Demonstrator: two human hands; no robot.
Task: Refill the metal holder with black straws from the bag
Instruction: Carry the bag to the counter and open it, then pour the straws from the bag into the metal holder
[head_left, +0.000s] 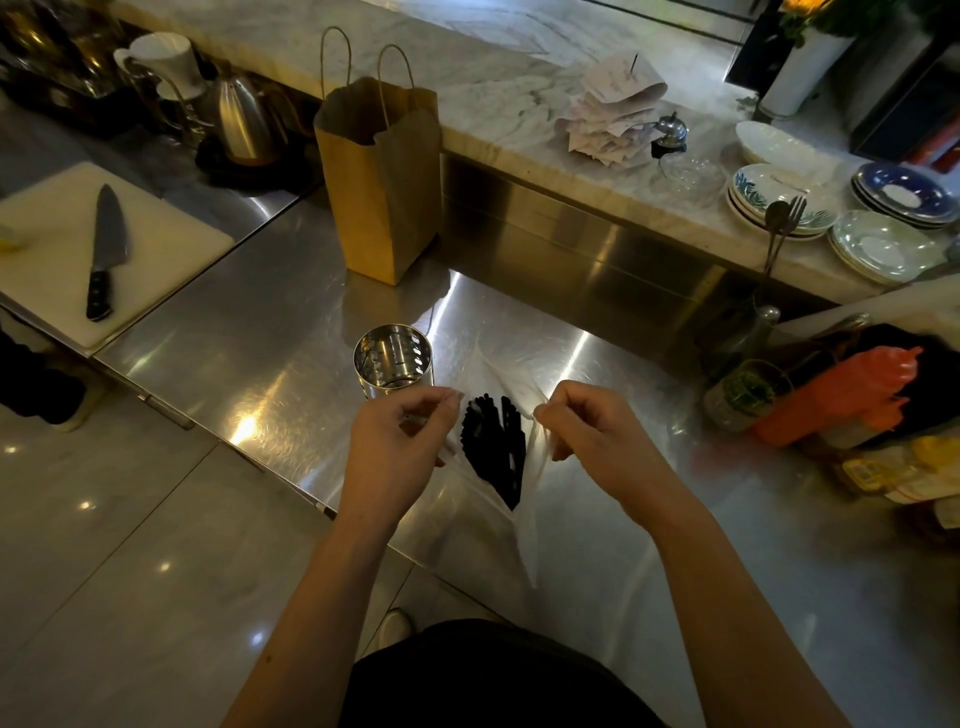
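Observation:
A clear plastic bag (527, 519) hangs over the steel counter (260, 332), and a bundle of black straws (496, 447) shows inside it. My left hand (397, 447) pinches the bag's left edge near the top. My right hand (597, 436) pinches the right edge, and the two hands hold the mouth apart. The shiny perforated metal holder (393, 368) stands upright on the counter just behind my left hand, with no straws visible in it.
A brown paper bag (382, 182) stands behind the holder. A knife (106, 249) lies on a white cutting board (171, 234) at the left. Bottles and an orange squeeze bottle (841, 395) crowd the right. Stacked plates (883, 249) sit on the marble ledge.

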